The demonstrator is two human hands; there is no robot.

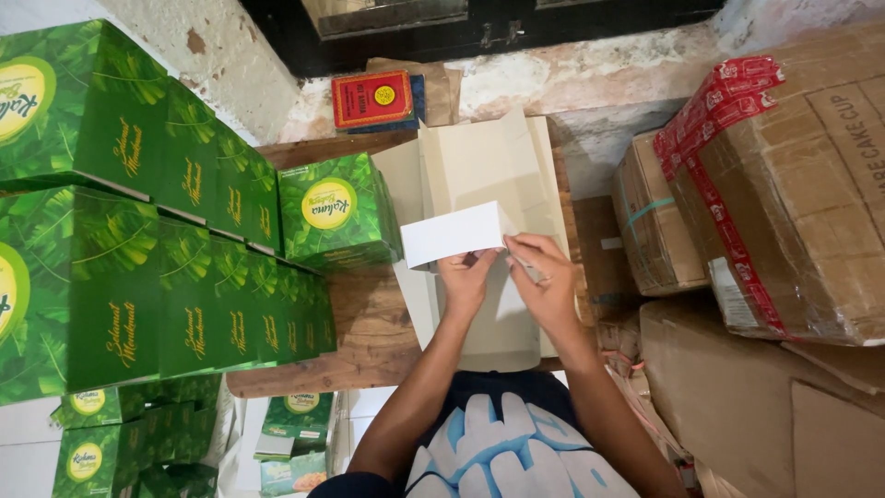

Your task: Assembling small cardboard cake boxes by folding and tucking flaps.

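A flat, unfolded white cardboard box blank (479, 175) lies on a wooden table (369, 323) in front of me. My left hand (466, 281) and my right hand (544, 277) both grip it near its middle, holding a white flap (452, 232) folded up toward me. The two hands are close together, fingers pinching the card at the fold. A ring shows on my right hand.
Stacks of finished green leaf-print boxes (138, 221) fill the left, one (336, 210) beside the blank. More green boxes (120, 433) lie on the floor. Brown cartons (793, 184) with red tape crowd the right. A red packet (373, 99) rests against the wall.
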